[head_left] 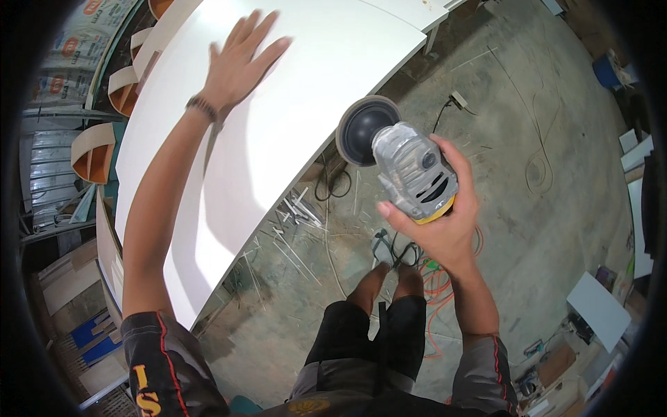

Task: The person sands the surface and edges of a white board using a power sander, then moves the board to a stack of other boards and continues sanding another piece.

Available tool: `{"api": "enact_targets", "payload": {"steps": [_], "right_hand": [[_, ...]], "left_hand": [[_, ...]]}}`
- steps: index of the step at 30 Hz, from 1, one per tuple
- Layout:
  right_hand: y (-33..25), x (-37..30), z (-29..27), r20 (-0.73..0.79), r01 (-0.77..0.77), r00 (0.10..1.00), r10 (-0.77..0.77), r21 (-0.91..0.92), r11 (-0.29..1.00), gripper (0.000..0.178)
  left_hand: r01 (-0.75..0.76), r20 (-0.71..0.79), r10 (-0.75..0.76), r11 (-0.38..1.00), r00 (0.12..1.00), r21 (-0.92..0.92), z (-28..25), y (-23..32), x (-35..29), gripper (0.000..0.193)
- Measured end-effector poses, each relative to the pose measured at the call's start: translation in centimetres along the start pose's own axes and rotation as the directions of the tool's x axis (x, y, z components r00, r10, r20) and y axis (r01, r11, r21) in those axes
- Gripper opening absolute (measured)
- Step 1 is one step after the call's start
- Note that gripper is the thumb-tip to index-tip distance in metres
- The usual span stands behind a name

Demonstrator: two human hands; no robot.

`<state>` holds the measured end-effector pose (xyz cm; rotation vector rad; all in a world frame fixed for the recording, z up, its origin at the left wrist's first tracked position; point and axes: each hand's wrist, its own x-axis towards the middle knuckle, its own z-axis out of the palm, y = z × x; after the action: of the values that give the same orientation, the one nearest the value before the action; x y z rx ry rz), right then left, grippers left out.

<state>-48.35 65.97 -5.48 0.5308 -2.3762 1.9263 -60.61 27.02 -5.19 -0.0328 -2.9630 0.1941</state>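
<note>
My right hand (445, 215) is wrapped round the body of a grey angle grinder (417, 170) with a yellow edge. The tool carries a round dark backing pad (365, 131), tilted and held beside the edge of a large white panel (299, 97). Whether the pad touches that edge I cannot tell. Over the far part of the panel, my left hand (240, 66) is spread with its fingers apart and slightly blurred; it holds nothing. A dark bracelet (201, 107) circles the left wrist.
White offcut strips (299, 208) litter the concrete floor below the panel. An orange hose (438, 292) lies coiled near my feet, and a cable with a socket box (457, 101) lies further off. Curved wooden pieces (94, 153) line the left side. A white board (599, 311) is at lower right.
</note>
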Motion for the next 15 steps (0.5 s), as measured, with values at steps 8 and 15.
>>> {"api": "enact_targets", "payload": {"steps": [8,15], "right_hand": [[0.1,1.3,-0.3,0.026,-0.001,1.0,0.0,0.02,1.0,0.09],[1.3,3.2,-1.3,-0.032,-0.022,0.999,0.025,0.087,0.996,0.09]], "left_hand": [[-0.027,0.187,0.067,0.977,0.98,-0.212,-3.9,8.2,6.8,0.072],[-0.049,0.153,0.08,0.98,0.985,-0.195,-4.0,8.6,7.2,0.068]]}}
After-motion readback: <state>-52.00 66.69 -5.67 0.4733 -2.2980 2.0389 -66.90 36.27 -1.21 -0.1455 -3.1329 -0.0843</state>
